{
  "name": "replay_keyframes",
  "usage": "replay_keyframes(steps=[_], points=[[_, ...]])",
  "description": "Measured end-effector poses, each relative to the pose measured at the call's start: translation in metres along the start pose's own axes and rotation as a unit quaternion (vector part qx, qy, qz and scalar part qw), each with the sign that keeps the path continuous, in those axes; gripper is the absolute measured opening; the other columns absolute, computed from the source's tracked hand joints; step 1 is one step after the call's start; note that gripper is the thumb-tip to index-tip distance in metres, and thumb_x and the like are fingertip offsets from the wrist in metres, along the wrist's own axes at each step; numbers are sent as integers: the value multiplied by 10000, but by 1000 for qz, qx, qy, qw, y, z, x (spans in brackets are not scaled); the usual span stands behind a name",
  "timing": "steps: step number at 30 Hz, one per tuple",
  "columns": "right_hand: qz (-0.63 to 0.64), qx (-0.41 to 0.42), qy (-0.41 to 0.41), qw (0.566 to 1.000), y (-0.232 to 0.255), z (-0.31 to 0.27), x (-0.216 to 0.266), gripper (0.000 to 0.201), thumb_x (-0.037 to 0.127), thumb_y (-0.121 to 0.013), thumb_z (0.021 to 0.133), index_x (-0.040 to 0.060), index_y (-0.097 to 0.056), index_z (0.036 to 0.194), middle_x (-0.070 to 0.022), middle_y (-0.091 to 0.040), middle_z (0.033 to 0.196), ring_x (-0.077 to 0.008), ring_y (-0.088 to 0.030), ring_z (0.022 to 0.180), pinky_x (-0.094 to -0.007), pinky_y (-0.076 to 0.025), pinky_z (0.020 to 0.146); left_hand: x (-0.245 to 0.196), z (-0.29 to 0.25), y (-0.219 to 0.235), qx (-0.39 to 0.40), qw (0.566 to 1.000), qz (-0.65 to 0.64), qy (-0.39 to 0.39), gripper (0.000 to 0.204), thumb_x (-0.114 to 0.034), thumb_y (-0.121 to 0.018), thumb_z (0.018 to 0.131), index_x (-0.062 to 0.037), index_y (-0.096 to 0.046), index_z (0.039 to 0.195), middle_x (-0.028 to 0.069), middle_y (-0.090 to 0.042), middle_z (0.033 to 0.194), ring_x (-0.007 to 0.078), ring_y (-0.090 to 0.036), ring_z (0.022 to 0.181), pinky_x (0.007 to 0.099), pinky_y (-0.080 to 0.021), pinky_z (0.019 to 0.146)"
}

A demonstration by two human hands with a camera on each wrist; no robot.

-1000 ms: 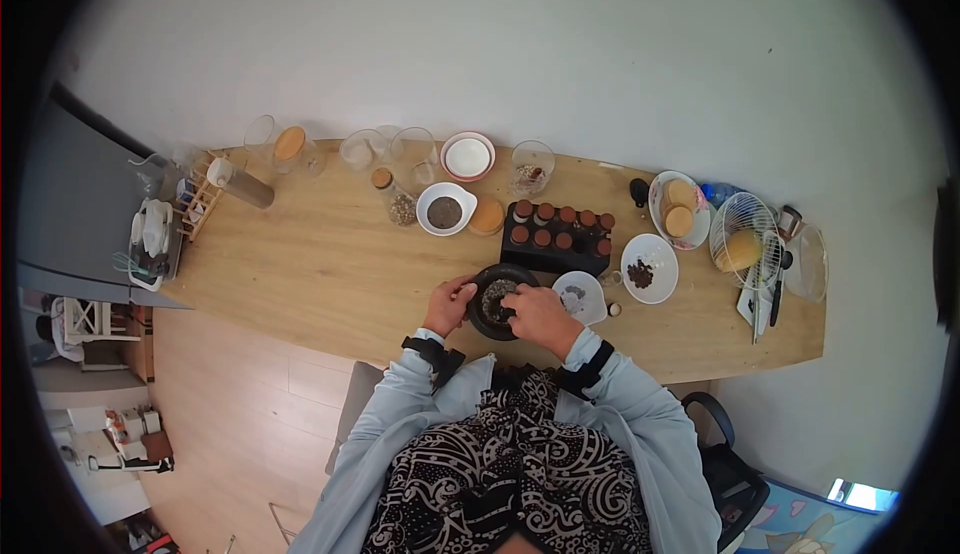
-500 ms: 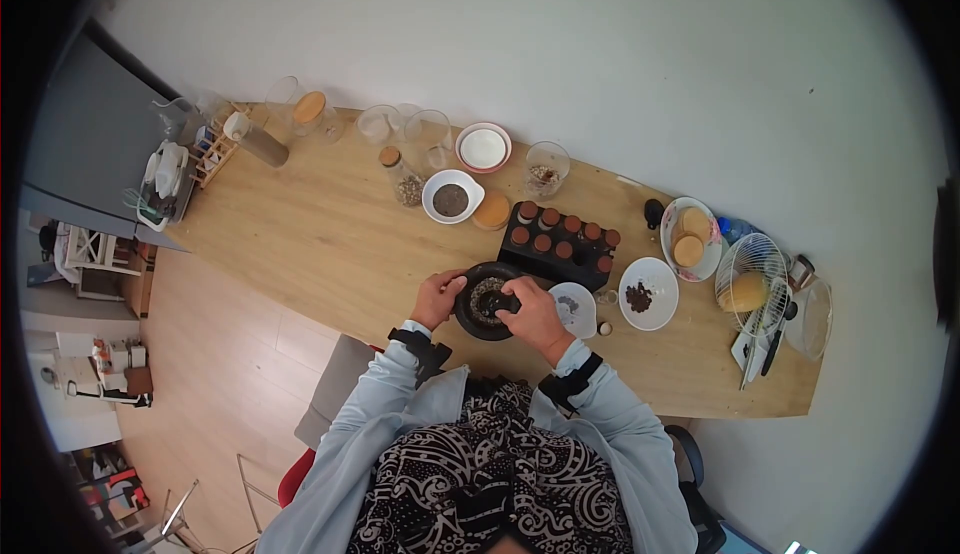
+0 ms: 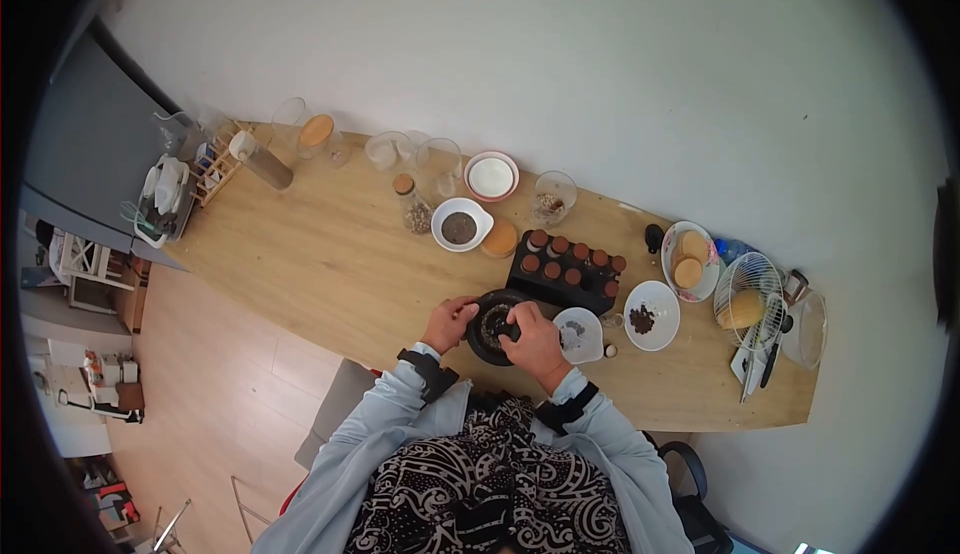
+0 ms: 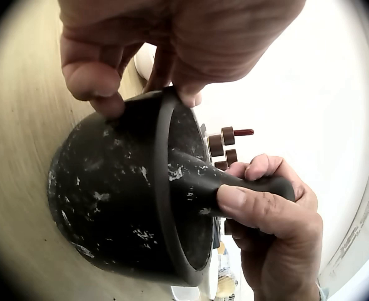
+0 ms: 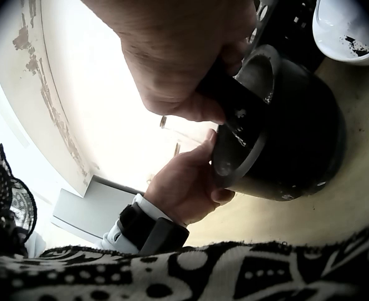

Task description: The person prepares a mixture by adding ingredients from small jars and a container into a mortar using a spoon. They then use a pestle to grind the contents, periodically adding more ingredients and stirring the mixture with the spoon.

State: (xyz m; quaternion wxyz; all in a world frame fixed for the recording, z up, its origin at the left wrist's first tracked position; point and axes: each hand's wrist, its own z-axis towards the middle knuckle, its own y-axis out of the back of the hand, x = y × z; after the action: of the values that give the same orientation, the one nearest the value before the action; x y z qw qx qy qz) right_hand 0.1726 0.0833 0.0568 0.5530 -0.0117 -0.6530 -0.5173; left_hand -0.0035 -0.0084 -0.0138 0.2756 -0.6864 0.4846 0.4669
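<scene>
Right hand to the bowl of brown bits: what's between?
Head view: from the right hand outward, a white spouted bowl, then a small clear container.

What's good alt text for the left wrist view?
A right hand grips a black pestle inside a black mortar, which the left hand holds by its rim. White smears mark the mortar's side. Brown caps show behind it; a pale wooden table fills the left.
</scene>
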Motion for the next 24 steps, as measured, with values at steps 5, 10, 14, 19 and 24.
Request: replay_keyframes(steps=[5,10,14,19,24], points=[[5,-25,-26,999,-7,-1,-4,388,85,-762,616,73,-518,917,-122,-567,901,-355,-604,839,-406,-499,705,-9,3,6,31,999,23,4,328,-261,-589,923,-47,-630,1169,52,-615,722,104,-541,492,253,-428,405],[16,-61,-2,998,2,-2,-11,378,56,-757,618,66,-521,913,-122,-584,904,-333,-616,847,-388,-506,718,-8,3,8,34,999,10,-1,333,-259,-597,918,-40,-628,1167,59,-620,732,112,-545,495,261,-438,417],[39,-72,15,997,-3,3,-8,357,29,-753,615,55,-525,889,-120,-587,903,-317,-619,842,-379,-511,723,-4,2,7,25,999,-8,-23,348,-265,-609,911,-26,-627,1163,70,-621,740,121,-545,492,271,-445,432],[29,5,-1,1000,4,7,-7,339,57,-753,622,54,-530,877,-131,-573,882,-345,-604,843,-391,-499,722,-7,3,8,32,999,-7,-15,346,-262,-614,910,-16,-631,1153,85,-621,752,124,-546,491,271,-447,446],[12,19,-19,1000,5,0,-2,347,94,-742,643,70,-522,910,-148,-558,927,-396,-586,875,-437,-496,723,1,6,6,30,999,-8,-31,341,-260,-615,910,-19,-635,1150,85,-610,729,130,-548,489,273,-447,453]])
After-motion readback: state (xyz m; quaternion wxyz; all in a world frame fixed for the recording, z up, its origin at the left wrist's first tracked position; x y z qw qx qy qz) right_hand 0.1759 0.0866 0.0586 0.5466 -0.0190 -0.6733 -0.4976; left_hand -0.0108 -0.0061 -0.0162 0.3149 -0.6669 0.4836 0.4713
